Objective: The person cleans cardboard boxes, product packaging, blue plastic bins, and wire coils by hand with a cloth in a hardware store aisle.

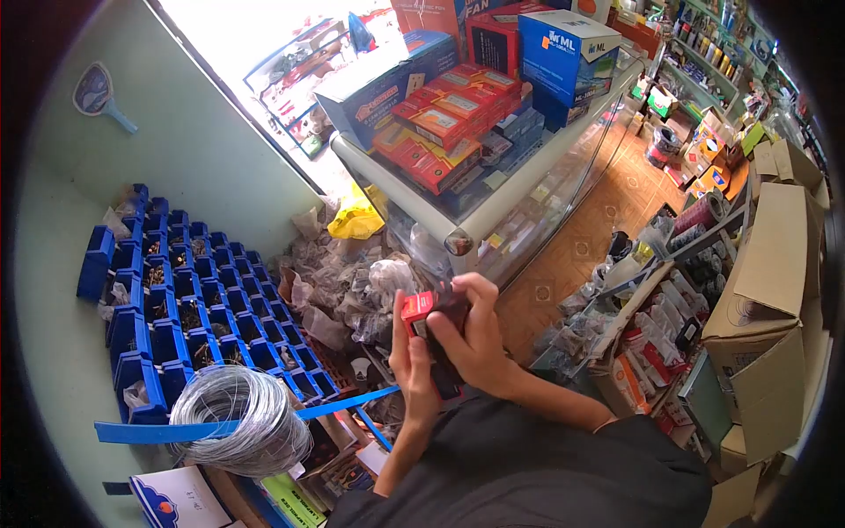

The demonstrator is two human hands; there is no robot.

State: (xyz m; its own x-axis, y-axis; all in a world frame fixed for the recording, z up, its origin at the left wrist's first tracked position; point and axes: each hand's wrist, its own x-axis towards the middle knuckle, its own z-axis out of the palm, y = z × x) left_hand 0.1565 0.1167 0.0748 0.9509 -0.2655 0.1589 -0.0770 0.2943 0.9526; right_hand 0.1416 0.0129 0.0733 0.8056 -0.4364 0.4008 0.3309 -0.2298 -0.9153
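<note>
A small red box (417, 310) sits between both hands, held up in front of the person's chest, just below the corner of the glass display desk (493, 207). The left hand (412, 365) supports it from beneath, its fingers closed around the box's lower side. The right hand (475, 339) covers the box from the right, fingers curled over a dark part at its top, so that only the red left end shows.

Relative to the red box: above it, on the glass display desk, lie stacks of red-and-orange cartons (449, 119) and a blue ML carton (568, 53). Just left of it is a heap of clear plastic bags (352, 282), with a yellow bag (356, 216) higher up. Farther left stands a rack of blue parts bins (194, 299). Below left of the box lies a coil of grey wire (239, 418). Well to the right are open cardboard boxes (766, 290).
</note>
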